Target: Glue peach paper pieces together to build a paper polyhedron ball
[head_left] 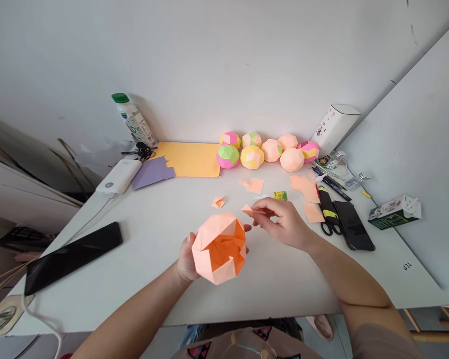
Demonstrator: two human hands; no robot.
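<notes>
My left hand [187, 257] is wrapped round a peach paper ball [205, 239], built from folded facets. An opening in the ball faces up toward me and shows its orange inside, with flaps at the edge. To the right of the ball, my right hand [280, 219] pinches a small folded peach paper piece [250, 210] between thumb and fingers, apart from the ball. Another folded paper piece [218, 202] lies on the table just beyond the ball. A small yellow-green container [280, 196] rests behind my right hand.
Several finished paper balls [252, 157] line the wall. Peach paper scraps [305, 187], a black-yellow cutter [327, 202], scissors [331, 228] and a phone [353, 225] lie right. Yellow sheet [194, 158], purple sheet [153, 173], bottle [136, 122], power bank [119, 176] and black device [75, 257] are left.
</notes>
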